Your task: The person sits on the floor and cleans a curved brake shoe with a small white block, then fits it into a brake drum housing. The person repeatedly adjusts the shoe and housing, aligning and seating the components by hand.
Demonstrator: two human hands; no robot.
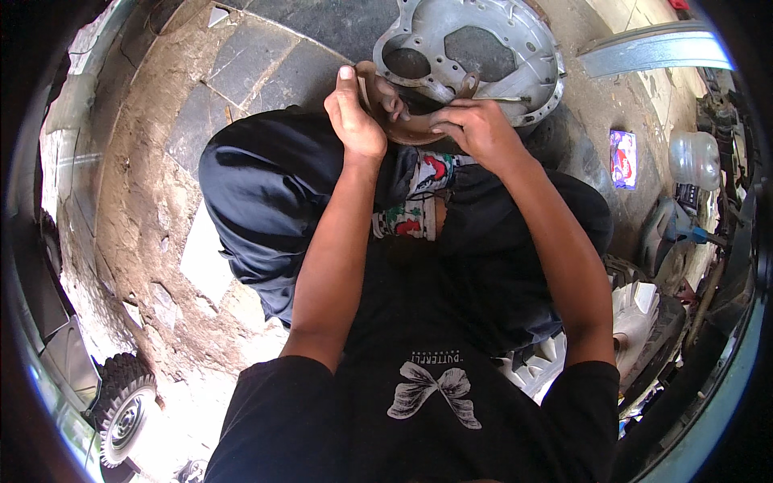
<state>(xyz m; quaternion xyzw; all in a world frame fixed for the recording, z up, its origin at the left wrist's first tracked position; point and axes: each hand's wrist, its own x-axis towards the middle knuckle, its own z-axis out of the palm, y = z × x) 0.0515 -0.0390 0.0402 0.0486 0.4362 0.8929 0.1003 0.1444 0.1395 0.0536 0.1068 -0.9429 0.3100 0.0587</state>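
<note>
My left hand [354,121] is closed around the left side of a rust-brown curved band shaped like a brake shoe [412,130]. Its thumb points up along the outside, and fingertips show on the inner face. On the band's right side, my right hand [481,133] grips with bent fingers, the thumb side toward the curve. The band is held above my shins, its hollow facing away from me. Just beyond it lies a large grey metal bell housing [550,76] with round openings and bolt holes, partly covered by the band and my hands.
Grey floor tiles [254,56] and broken ground lie to the left. A purple packet [622,159], a clear plastic bottle [694,159] and a bent metal strip [656,50] are at the right. A knobbly wheel [126,414] stands lower left. Cluttered parts line the right edge.
</note>
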